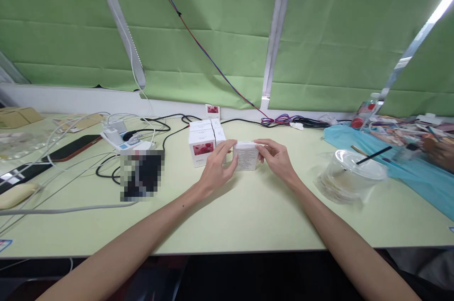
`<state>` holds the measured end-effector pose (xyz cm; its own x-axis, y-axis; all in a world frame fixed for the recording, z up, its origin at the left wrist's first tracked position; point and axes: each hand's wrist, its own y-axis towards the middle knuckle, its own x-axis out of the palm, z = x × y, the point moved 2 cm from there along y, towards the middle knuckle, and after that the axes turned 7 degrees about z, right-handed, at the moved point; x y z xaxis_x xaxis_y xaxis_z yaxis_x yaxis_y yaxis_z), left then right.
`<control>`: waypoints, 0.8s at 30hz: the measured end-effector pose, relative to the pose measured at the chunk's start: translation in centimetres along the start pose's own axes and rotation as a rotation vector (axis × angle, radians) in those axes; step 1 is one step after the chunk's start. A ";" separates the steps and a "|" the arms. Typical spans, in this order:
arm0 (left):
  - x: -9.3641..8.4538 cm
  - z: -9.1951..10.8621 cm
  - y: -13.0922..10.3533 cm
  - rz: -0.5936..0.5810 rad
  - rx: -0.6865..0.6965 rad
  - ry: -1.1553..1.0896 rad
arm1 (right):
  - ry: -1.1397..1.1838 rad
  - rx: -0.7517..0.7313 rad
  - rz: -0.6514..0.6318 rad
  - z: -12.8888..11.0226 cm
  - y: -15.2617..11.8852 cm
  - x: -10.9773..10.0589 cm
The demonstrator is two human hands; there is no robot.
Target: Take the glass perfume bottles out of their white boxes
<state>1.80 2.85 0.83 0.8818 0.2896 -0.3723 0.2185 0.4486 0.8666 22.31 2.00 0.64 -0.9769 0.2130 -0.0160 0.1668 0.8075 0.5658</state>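
Between my two hands a small white box stands upright on the table, its printed text side facing me. My left hand grips its left edge, with thumb in front and fingers along the top corner. On the opposite edge, my right hand pinches the upper right corner. Just left of the held box and partly behind my left hand stand several white boxes in a group, the front one showing a red picture. One more white box with a red picture is behind them, near the wall.
A power strip with chargers and tangled cables lies left, beside a phone. At right are a lidded plastic tub with a black straw, and a blue plastic sheet under clutter. Coiled wires run along the back.
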 end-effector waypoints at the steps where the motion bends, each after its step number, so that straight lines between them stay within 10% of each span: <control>1: 0.0 0.0 0.0 -0.007 0.007 0.006 | -0.003 0.000 0.000 0.0 0.0 0.0; 24: 0.3 0.0 1.1 0.081 -0.106 -0.035 | 0.017 -0.006 -0.013 0.2 0.0 0.0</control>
<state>2.28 3.43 1.68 0.9090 0.2999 -0.2893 0.1022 0.5125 0.8526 22.36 2.06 0.46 -0.9811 0.1933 -0.0090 0.1537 0.8068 0.5704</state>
